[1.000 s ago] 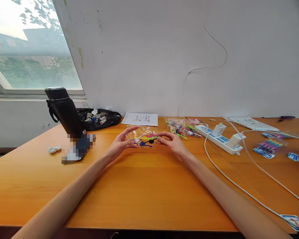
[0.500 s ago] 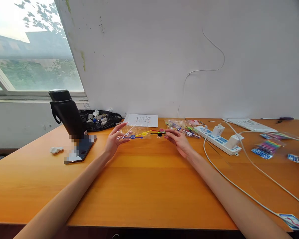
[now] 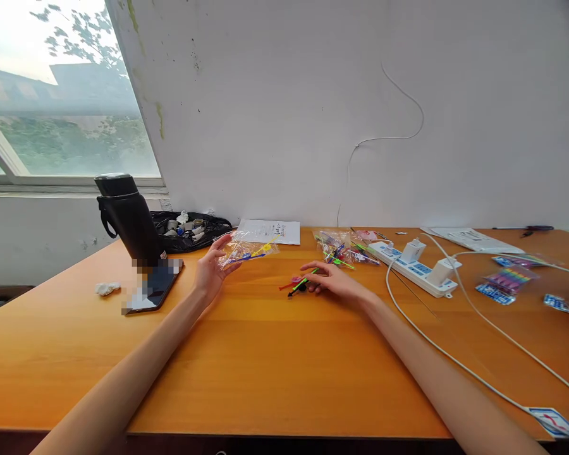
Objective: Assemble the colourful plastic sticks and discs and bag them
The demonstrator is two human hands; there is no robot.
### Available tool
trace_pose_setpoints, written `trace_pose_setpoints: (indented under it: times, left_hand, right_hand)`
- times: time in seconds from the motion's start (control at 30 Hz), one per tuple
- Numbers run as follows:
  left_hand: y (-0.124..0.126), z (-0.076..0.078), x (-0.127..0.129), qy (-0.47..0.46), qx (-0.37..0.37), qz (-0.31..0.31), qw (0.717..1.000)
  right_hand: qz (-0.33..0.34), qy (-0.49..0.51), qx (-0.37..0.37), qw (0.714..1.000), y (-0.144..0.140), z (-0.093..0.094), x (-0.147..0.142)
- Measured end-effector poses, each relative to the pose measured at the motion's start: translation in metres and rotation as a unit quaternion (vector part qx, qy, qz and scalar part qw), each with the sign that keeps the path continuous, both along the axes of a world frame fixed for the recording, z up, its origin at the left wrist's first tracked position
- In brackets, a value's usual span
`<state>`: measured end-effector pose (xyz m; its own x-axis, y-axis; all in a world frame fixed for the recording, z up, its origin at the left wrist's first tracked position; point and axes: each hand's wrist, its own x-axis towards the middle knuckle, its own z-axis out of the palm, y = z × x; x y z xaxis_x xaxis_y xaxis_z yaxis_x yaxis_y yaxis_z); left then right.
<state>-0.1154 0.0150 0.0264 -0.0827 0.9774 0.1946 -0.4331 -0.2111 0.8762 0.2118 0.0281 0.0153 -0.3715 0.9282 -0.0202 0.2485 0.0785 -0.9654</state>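
Head view:
Worktop point(image 3: 265, 354): smooth orange wood-grain surface, glossy, set against a white wall.
Clear bag point(image 3: 246, 248): thin crinkled transparent plastic holding slim yellow and blue pieces; it is lifted off the worktop.
Left hand point(image 3: 212, 268): raised, palm turned inward, fingers closed lightly on the left end of the clear bag.
Coloured hands point(image 3: 299, 285): thin flat plastic pointers in red, green and black, with a small round black hub; they lie low at the worktop, right of the bag and apart from it.
Right hand point(image 3: 334, 283): palm down near the worktop, fingertips pinching the right end of the coloured hands.
Second bag point(image 3: 341, 246): another crumpled clear packet of mixed bright sticks, just behind the right hand.
Power strip point(image 3: 415, 264): long white plastic block with two white chargers plugged in, to the right.
Flask point(image 3: 128, 218): tall matt black cylinder with a side loop, left of the left hand.
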Motion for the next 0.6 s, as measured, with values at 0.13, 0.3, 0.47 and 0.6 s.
trace_pose_setpoints:
  times: [0.13, 0.3, 0.47, 0.6]
  left_hand:
    - [-0.003, 0.002, 0.005, 0.018, 0.007, -0.031, 0.999]
    - [-0.007, 0.004, 0.011, 0.038, 0.004, -0.059, 0.998]
    - [-0.012, 0.006, 0.017, 0.049, 0.003, -0.100, 0.994]
    - [-0.012, 0.003, 0.019, 0.050, 0.008, -0.132, 0.990]
  right_hand:
    - [-0.060, -0.176, 0.208, 0.960, -0.002, -0.001, -0.003]
    - [-0.079, -0.301, 0.270, 0.911, -0.011, 0.007, -0.007]
    - [-0.130, -0.401, 0.261, 0.868, -0.019, 0.015, -0.009]
    - [-0.165, -0.339, 0.294, 0.878, -0.019, 0.017, -0.011]
